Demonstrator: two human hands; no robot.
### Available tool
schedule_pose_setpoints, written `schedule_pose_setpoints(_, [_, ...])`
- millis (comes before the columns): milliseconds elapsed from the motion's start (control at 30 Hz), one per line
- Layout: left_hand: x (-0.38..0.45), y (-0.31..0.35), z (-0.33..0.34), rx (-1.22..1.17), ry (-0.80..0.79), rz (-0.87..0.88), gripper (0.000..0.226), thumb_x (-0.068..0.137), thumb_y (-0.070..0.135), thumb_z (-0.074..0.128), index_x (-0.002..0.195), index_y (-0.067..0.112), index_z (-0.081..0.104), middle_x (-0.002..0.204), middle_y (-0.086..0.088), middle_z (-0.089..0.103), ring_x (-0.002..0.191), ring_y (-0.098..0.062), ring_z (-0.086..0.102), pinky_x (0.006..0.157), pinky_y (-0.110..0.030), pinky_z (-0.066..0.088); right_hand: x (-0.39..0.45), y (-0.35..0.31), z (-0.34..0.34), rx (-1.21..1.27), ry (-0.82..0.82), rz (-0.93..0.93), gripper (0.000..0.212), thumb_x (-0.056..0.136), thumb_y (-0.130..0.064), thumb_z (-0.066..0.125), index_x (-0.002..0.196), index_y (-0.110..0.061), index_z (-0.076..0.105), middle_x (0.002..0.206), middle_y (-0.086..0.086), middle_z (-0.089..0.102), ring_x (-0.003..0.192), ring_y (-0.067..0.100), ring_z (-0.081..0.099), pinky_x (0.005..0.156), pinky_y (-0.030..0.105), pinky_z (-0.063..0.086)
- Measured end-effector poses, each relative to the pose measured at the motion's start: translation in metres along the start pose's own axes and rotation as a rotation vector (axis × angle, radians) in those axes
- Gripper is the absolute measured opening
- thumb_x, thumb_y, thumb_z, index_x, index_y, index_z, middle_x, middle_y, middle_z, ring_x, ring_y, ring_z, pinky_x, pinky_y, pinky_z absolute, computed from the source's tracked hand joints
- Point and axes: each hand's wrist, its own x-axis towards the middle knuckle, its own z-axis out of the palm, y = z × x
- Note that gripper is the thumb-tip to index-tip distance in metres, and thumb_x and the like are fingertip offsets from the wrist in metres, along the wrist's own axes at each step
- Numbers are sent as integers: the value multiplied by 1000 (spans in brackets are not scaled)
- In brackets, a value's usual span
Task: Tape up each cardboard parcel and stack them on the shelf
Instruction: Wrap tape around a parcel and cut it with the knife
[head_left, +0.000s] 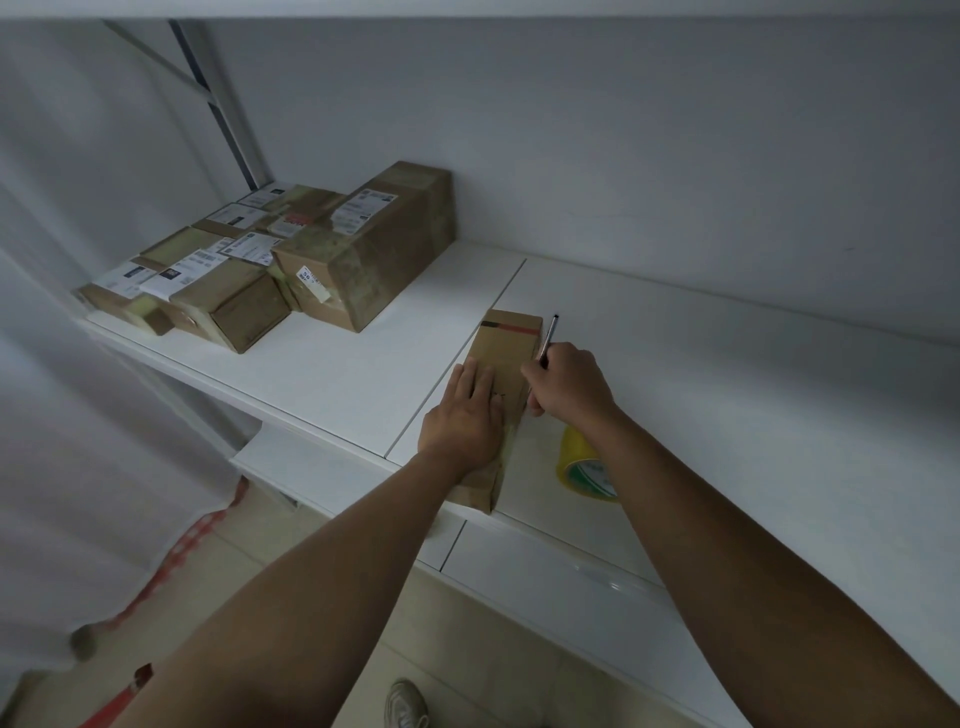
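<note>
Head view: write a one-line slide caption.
Left hand steadies a cardboard parcel while right hand writes with a pen.

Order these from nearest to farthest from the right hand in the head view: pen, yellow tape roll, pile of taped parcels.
1. pen: held in the right hand.
2. yellow tape roll: just under the right wrist.
3. pile of taped parcels: far left on the shelf.
</note>
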Motion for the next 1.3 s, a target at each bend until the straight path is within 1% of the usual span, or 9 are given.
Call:
schedule_pose_setpoints(167, [-1,1,-2,1,0,1,56,107,46,13,159,24,17,168,2,4,154,-17,0,112,-43,36,-1,0,3,-22,206,-19,19,101,-24,45,96,-10,57,74,3,58,70,27,60,60,31,42])
schedule_pose_setpoints(267, [-1,2,-2,2,6,-8,56,107,46,14,158,24,17,168,2,5,154,-17,1,111,-43,37,-3,-1,0,5,283,-48,16,102,-16,43,107,-10,58,89,7,63,83,27,62,68,34,47])
schedule_pose_setpoints(467, [-2,1,-1,11,20,-6,55,107,46,15,157,23,19,168,1,7,154,-18,3,108,-44,40,8,-3,-2,-14,10,144,64,96,-6,52,153,-10,24,147,17,33,133,35,41,104,39,39])
schedule_pose_setpoints(633, [-1,1,1,0,25,-4,55,106,46,15,157,24,19,168,2,6,154,-17,2,109,-45,39,20,-7,1,-60,-215,461,72,92,-28,53,153,-7,20,158,17,17,138,36,36,108,44,41])
schedule_pose_setpoints(733, [-1,0,1,-6,32,-2,55,107,46,15,157,25,19,168,2,6,154,-17,2,111,-44,37,22,-8,5,-80,-186,466,69,93,-34,49,152,-9,25,161,17,10,138,37,36,106,43,43])
schedule_pose_setpoints(833, [-2,0,1,5,29,-1,56,106,47,14,157,25,19,168,1,7,154,-18,3,112,-45,36,17,-8,5,-139,-172,276,29,97,-24,44,117,-7,56,129,18,49,112,29,54,87,36,46])
schedule_pose_setpoints(933, [-2,1,1,18,23,-6,57,106,47,15,158,24,19,168,1,7,154,-19,3,112,-46,37,8,-12,4,-195,-341,170,23,91,-16,48,69,-14,46,73,5,52,63,20,49,56,29,38])
schedule_pose_setpoints(1067, [-1,1,0,-3,7,-17,57,106,47,17,158,24,18,168,2,6,154,-18,3,111,-45,36,3,-20,1,-173,-554,210,19,94,-15,48,82,-6,59,93,19,73,84,29,70,78,35,57])
schedule_pose_setpoints(1300, [-1,-1,-2,-18,46,0,53,106,44,21,155,24,23,167,2,12,153,-18,8,105,-45,41,-3,4,-25,-357,-624,152,15,90,-17,57,83,-6,65,78,8,71,67,18,62,68,29,49])
